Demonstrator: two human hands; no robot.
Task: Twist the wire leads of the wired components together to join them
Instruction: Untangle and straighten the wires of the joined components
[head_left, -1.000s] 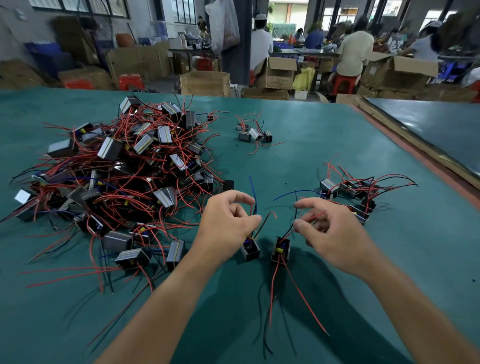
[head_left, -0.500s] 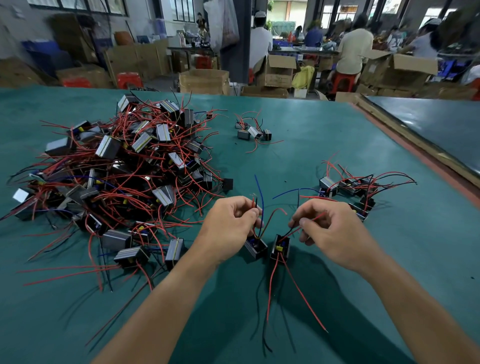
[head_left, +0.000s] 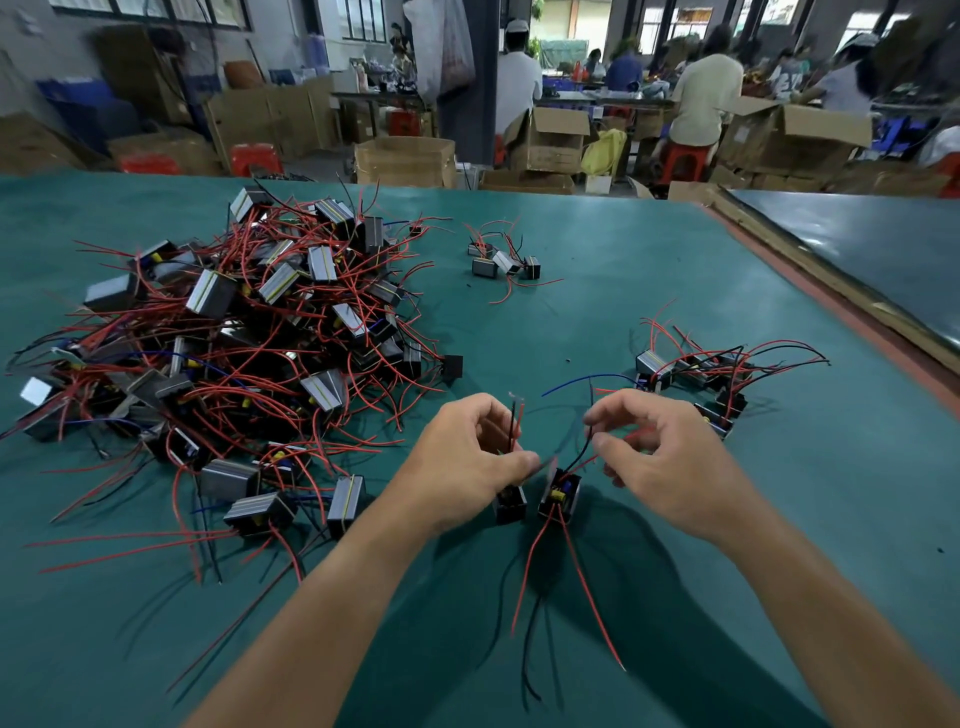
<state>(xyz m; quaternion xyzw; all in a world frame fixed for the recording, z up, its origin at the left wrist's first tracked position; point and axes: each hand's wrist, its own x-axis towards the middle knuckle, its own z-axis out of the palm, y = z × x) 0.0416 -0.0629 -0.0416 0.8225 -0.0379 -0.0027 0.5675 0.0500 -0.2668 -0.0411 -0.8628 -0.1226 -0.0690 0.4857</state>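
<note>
In the head view, two components (head_left: 558, 496) are seen just beside each other below the hands, at the table (head_left: 675, 291). Red and black leads (head_left: 514, 426) are pinched upright by the curled left hand (head_left: 467, 462), and a black lead (head_left: 581, 457) is pinched by the right hand (head_left: 660, 457). The leads are judged gathered but not yet twisted, so the ends must next be crossed and rolled together; no writing can be read.

A: What does the left hand (head_left: 467, 457) cover?
B: Most of one component (head_left: 510, 506), and the lower run of the leads (head_left: 514, 421) it grips.
A: And the right hand (head_left: 660, 462)?
B: Its fingertips (head_left: 605, 442) are blurred; whether they pinch the black lead (head_left: 584, 452) I cannot tell.
A: Anything else?
B: Both forearms (head_left: 322, 597) run off the bottom edge, and the pile (head_left: 234, 353) buries its inner parts.
</note>
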